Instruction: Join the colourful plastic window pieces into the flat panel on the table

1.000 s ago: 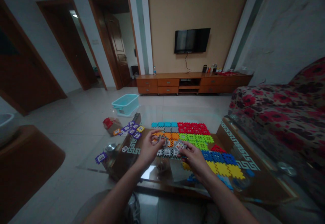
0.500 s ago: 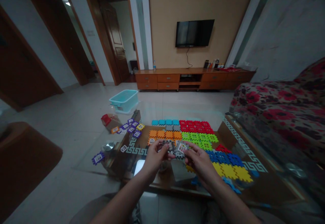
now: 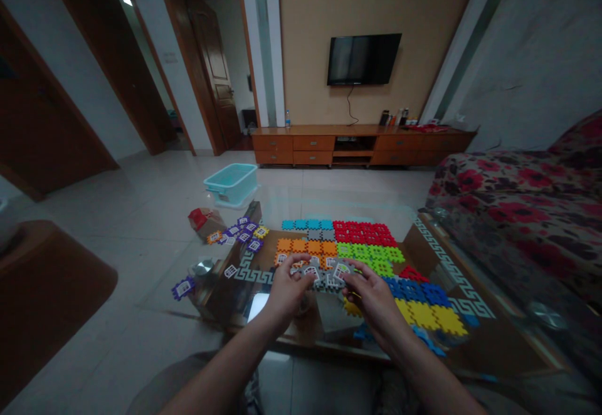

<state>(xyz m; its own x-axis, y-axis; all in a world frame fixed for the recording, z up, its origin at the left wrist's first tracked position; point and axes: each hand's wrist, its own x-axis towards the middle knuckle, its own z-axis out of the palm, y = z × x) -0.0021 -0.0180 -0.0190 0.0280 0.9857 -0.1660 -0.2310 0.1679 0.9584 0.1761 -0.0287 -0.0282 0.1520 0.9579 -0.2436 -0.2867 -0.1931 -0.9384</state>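
Above the glass table, my left hand pinches a grey interlocking tile with a white window insert. Its index finger reaches over the top, and the thumb lies at the tile's lower edge. Close by on the right, my right hand grips a second grey tile, also with a white window, between thumb and fingers. A small gap separates the two tiles. More grey tiles show beneath them, partly hidden. Just behind the hands lie joined orange tiles, some with white windows.
Red tiles, green tiles, blue tiles and yellow tiles lie joined on the glass table. Purple window tiles are heaped at the left. A turquoise bin stands beyond, near a TV cabinet.
My left hand's tile has turned, so its white window now shows clearly. The left fingers have spread a little. My right hand keeps its tile, slightly shifted right.
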